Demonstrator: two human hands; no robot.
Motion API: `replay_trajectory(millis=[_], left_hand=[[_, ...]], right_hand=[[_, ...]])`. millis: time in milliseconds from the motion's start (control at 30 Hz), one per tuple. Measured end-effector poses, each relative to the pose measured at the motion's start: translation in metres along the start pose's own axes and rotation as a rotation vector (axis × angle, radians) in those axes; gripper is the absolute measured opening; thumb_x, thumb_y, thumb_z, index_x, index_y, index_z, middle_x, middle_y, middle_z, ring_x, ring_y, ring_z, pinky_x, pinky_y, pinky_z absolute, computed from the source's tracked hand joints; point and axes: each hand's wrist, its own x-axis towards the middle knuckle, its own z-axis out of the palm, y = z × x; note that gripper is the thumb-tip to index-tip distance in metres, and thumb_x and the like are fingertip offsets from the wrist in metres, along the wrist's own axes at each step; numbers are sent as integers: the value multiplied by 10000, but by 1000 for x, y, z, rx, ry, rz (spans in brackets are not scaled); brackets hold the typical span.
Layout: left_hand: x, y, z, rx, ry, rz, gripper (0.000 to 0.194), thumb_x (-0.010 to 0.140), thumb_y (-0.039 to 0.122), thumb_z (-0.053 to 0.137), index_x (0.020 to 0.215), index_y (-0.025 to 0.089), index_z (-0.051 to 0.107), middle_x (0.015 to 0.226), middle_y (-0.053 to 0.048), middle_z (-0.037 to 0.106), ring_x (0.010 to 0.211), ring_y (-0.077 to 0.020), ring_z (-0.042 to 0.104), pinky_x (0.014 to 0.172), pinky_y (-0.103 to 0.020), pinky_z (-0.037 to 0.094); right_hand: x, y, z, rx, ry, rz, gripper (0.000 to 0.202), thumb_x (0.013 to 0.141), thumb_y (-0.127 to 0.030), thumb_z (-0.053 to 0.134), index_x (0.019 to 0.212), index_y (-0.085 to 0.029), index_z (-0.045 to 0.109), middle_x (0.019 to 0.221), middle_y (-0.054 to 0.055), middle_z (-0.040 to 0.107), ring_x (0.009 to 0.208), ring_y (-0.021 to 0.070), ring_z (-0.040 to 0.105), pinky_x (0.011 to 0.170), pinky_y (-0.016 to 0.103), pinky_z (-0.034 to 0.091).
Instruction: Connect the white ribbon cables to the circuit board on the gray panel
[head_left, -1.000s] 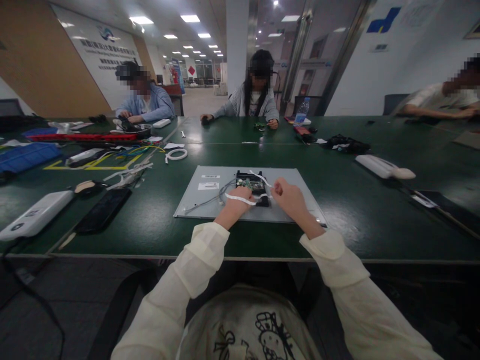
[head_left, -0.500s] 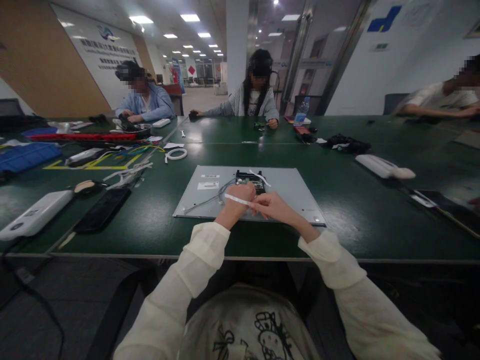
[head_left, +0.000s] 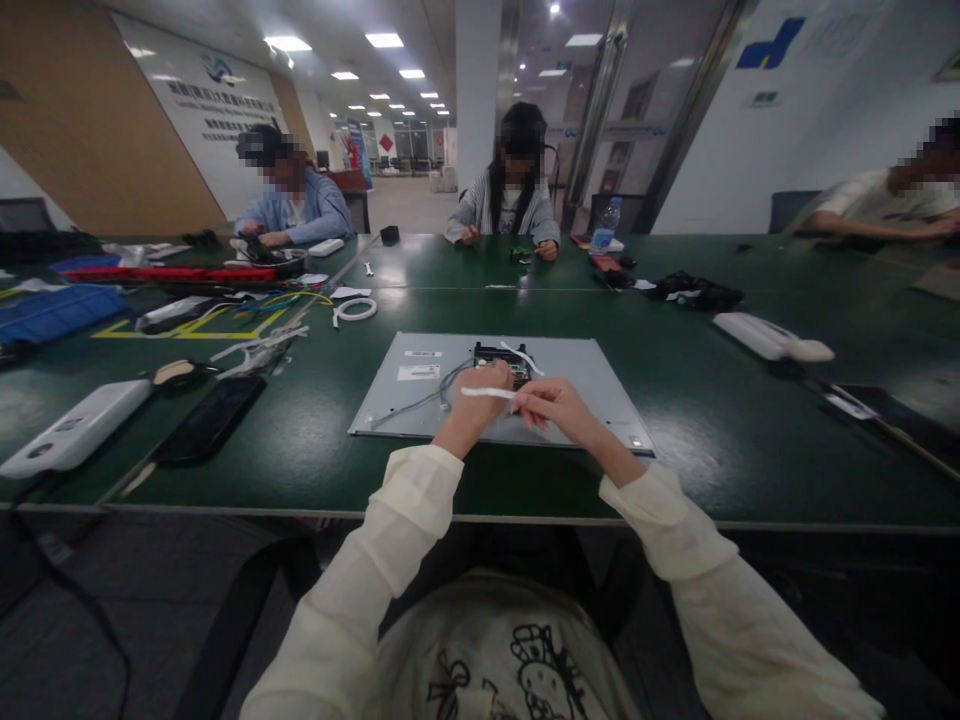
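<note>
A flat grey panel (head_left: 592,385) with white labels lies on the green table in front of me. At its middle is a black bracket with a circuit board (head_left: 501,353), partly hidden by my hands. A thin white strip (head_left: 484,392) runs across the back of my left hand; my right hand (head_left: 551,405) pinches its right end. My left hand (head_left: 484,390) is closed over the board, and what its fingers grip is hidden. Another white strip (head_left: 523,357) sticks up from the bracket. A grey cable (head_left: 405,407) trails left over the panel.
Left stand a white power strip (head_left: 79,425), a black phone-like slab (head_left: 210,420), tangled white strips (head_left: 262,345) and a blue tray (head_left: 56,312). A white tape ring (head_left: 356,310) lies behind the panel. Right is a white device (head_left: 757,335). Several people sit around the table.
The white strip's free end has swung slightly up, and my right hand has shifted a little right. Across the table, a person has let go of a small black object and drawn that hand back.
</note>
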Motion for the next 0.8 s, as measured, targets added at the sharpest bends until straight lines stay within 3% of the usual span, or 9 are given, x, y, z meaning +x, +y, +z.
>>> replay_trajectory(millis=[100, 167, 300, 400, 500, 567, 800], left_hand=[[1, -6, 2, -125, 66, -51, 344, 911, 347, 327, 922, 129, 594, 830, -119, 658, 830, -214, 624, 718, -289, 435], [4, -9, 2, -354, 87, -77, 400, 915, 399, 305, 867, 134, 601, 775, -95, 659, 764, -185, 623, 673, -262, 436], [12, -9, 1, -1084, 24, -75, 616, 913, 522, 123, 913, 124, 593, 766, -79, 671, 612, -128, 608, 521, -210, 418], [15, -9, 1, -1431, 82, -38, 610, 869, 595, 229, 950, 124, 609, 854, -94, 679, 717, -148, 634, 546, -204, 441], [15, -9, 1, -1473, 176, 9, 395, 781, 510, 527, 874, 148, 652, 873, -67, 685, 809, -166, 630, 653, -226, 473], [14, -9, 1, -1459, 213, 7, 280, 724, 422, 627, 790, 153, 667, 836, -45, 690, 785, -159, 628, 684, -238, 477], [13, -8, -1, -1554, 225, -22, 204, 706, 350, 657, 733, 149, 677, 697, -26, 681, 689, -142, 627, 676, -247, 480]], right_hand=[[-1, 1, -9, 98, 249, -60, 312, 758, -457, 577, 667, -159, 604, 452, -33, 456, 373, 58, 331, 365, 196, 238], [0, 1, -13, 112, 375, -95, 307, 762, -458, 572, 668, -167, 594, 457, -31, 444, 384, 62, 322, 369, 201, 228], [3, -3, -10, -17, 419, -72, 318, 752, -470, 582, 696, -159, 619, 475, -24, 479, 396, 68, 363, 387, 205, 265], [5, -3, -6, -123, 440, -60, 337, 748, -470, 585, 699, -140, 632, 470, -22, 497, 390, 68, 381, 399, 203, 289], [5, -2, -4, -222, 456, -60, 330, 767, -442, 568, 725, -127, 654, 472, -17, 517, 387, 69, 399, 410, 201, 307], [5, 0, -5, -281, 459, -57, 325, 777, -427, 558, 740, -124, 668, 479, -12, 531, 395, 76, 424, 420, 201, 329], [6, 4, -7, -294, 462, -39, 342, 769, -440, 561, 800, -124, 688, 580, 26, 624, 460, 116, 537, 493, 226, 430]])
